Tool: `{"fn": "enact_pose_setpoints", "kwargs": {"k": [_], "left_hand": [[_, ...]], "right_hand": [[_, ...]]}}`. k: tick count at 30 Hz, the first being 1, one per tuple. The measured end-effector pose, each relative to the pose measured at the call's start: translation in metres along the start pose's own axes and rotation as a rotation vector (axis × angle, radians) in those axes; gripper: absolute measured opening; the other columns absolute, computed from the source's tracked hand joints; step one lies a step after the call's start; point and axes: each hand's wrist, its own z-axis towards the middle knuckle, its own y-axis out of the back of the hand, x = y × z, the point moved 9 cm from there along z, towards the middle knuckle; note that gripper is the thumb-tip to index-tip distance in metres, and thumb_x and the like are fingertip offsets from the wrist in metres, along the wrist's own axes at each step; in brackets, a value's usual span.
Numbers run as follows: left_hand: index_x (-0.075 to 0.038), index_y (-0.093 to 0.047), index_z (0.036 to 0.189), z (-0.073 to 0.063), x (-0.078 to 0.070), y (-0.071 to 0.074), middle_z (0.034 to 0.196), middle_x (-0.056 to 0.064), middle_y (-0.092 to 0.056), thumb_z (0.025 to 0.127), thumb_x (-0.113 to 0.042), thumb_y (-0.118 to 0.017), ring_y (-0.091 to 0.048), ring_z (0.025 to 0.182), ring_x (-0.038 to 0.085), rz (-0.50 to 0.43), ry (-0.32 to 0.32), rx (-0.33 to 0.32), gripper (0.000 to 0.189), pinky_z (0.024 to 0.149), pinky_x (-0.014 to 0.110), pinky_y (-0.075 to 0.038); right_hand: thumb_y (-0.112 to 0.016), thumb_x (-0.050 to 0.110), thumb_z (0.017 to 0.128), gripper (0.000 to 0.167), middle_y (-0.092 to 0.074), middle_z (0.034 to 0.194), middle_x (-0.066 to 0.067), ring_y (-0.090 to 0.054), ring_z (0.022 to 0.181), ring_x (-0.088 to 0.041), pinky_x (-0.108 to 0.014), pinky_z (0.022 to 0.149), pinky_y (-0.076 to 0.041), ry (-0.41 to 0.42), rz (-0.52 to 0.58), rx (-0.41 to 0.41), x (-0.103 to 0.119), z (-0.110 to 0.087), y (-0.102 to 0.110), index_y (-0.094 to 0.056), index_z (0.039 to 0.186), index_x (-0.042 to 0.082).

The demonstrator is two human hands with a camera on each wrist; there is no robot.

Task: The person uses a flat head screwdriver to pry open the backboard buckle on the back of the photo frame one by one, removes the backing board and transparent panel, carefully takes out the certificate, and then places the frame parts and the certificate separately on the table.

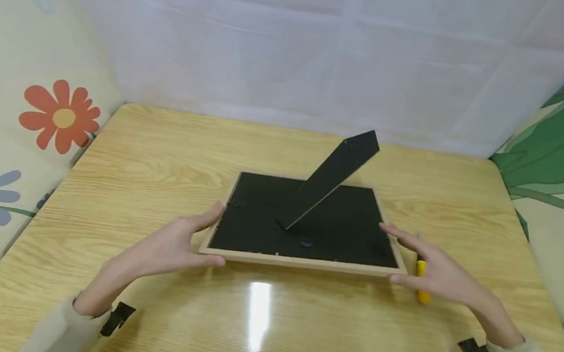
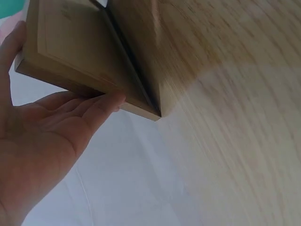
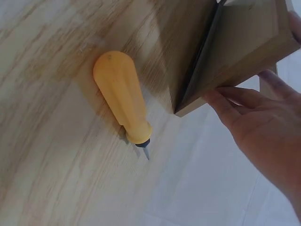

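Head view: at the middle of the counter (image 1: pixel 174 151), frame (image 1: pixel 300 262) held back side up between left hand (image 1: pixel 174 247) and right hand (image 1: pixel 438 271). Pale along the edges, black backing (image 1: pixel 353 220) inside, black stand (image 1: pixel 334 172) sticking up at a slant toward the far right. Left hand grasping the left end, one fingertip (image 1: pixel 217 210) at the side and thumb (image 1: pixel 213 260) at the near corner. Right hand grasping the right end in much the same way. Just beside the right hand and partly hidden by it, yellow screwdriver (image 1: pixel 421 269). Behind the counter, white cloth (image 1: pixel 291 55); off to the left, red flower (image 1: pixel 63 118); to the right, green leaf (image 1: pixel 560 148).

Left wrist view: frame seen from below, tilted over the counter, brown underside (image 2: pixel 77 40) in shade. Thumb at the outer corner, fingers (image 2: pixel 101 106) under the edge.

Right wrist view: underside again, fingers beneath the right end, thumb mostly cut off at the border. Screwdriver lying on the counter, near the frame but apart from it. Contact between far edge and counter: cannot tell.
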Motion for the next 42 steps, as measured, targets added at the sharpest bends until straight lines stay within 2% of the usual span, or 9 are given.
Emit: {"fn": "enact_pose_setpoints", "kwargs": {"k": [3,4,7,9,12,14,16,25,42], "left_hand": [[0.005,-0.022,0.15,0.004,0.001,-0.003,0.15,0.024,-0.029,0.078,-0.046,-0.077,-0.064,0.085,0.023,0.043,-0.01,0.009,0.104,0.1,0.049,-0.043],[0.006,-0.021,0.15,0.005,0.002,-0.004,0.15,0.025,-0.028,0.078,-0.045,-0.078,-0.059,0.066,0.014,0.05,-0.015,0.015,0.105,0.094,0.044,-0.048],[0.009,-0.02,0.149,0.01,0.004,-0.007,0.125,0.032,-0.053,0.077,-0.041,-0.08,-0.04,0.046,0.002,0.071,-0.026,0.026,0.106,0.072,0.031,-0.053],[0.01,-0.018,0.148,0.013,0.007,-0.009,0.127,0.034,-0.051,0.077,-0.038,-0.081,-0.035,0.043,0.003,0.078,-0.019,0.036,0.107,0.072,0.031,-0.053],[0.014,-0.016,0.147,0.017,0.008,-0.01,0.139,0.038,-0.037,0.078,-0.033,-0.081,-0.066,0.086,0.03,0.078,-0.017,0.038,0.106,0.096,0.043,-0.047],[0.015,-0.016,0.146,0.019,0.01,-0.01,0.149,0.034,-0.015,0.078,-0.029,-0.082,-0.047,0.121,0.046,0.073,-0.004,0.03,0.105,0.104,0.052,-0.034],[0.015,-0.015,0.146,0.021,0.012,-0.011,0.15,0.035,-0.013,0.078,-0.025,-0.082,-0.032,0.131,0.048,0.067,0.014,0.025,0.104,0.106,0.053,-0.03],[0.016,-0.006,0.146,0.033,0.02,-0.033,0.151,0.035,0.002,0.082,-0.01,-0.077,-0.009,0.14,0.046,0.018,0.096,0.069,0.1,0.111,0.054,-0.017],[0.014,-0.009,0.148,0.047,0.003,-0.042,0.155,0.03,0.0,0.085,-0.015,-0.075,-0.007,0.143,0.04,0.133,0.109,0.03,0.095,0.112,0.057,-0.012]], "right_hand": [[-0.076,0.023,0.085,0.082,-0.026,0.156,-0.014,-0.03,0.135,-0.046,-0.072,0.1,-0.024,-0.006,-0.022,0.009,-0.001,0.002,-0.002,-0.03,0.153,0.02],[-0.077,0.023,0.084,0.083,-0.025,0.156,-0.015,-0.046,0.126,-0.041,-0.066,0.098,-0.034,-0.017,-0.021,0.014,-0.003,0.003,-0.003,-0.031,0.153,0.02],[-0.078,0.028,0.082,0.084,-0.025,0.155,-0.019,-0.044,0.127,-0.041,-0.064,0.096,-0.038,-0.041,-0.048,0.024,-0.009,0.007,-0.007,-0.032,0.152,0.019],[-0.079,0.03,0.081,0.086,-0.025,0.154,-0.022,-0.045,0.126,-0.041,-0.061,0.094,-0.042,-0.052,-0.071,0.024,-0.013,0.011,-0.009,-0.033,0.152,0.018],[-0.079,0.029,0.081,0.086,-0.024,0.153,-0.025,-0.03,0.135,-0.047,-0.066,0.1,-0.032,-0.055,-0.086,0.02,-0.018,0.017,-0.013,-0.033,0.152,0.013],[-0.079,0.026,0.082,0.086,-0.024,0.153,-0.027,-0.03,0.135,-0.047,-0.067,0.1,-0.031,-0.047,-0.089,0.015,-0.019,0.022,-0.015,-0.032,0.151,0.009],[-0.079,0.025,0.082,0.086,-0.023,0.153,-0.029,-0.03,0.134,-0.048,-0.067,0.099,-0.033,-0.04,-0.103,0.019,-0.02,0.027,-0.017,-0.031,0.151,0.007],[-0.079,0.016,0.081,0.079,-0.012,0.153,-0.034,-0.019,0.137,-0.051,-0.062,0.104,-0.03,-0.066,-0.211,0.097,-0.029,0.041,-0.025,-0.038,0.147,0.001],[-0.076,0.012,0.083,0.076,-0.004,0.153,-0.035,-0.016,0.137,-0.054,-0.065,0.102,-0.031,-0.078,-0.318,0.104,-0.036,0.034,-0.018,-0.036,0.147,0.002]]}}
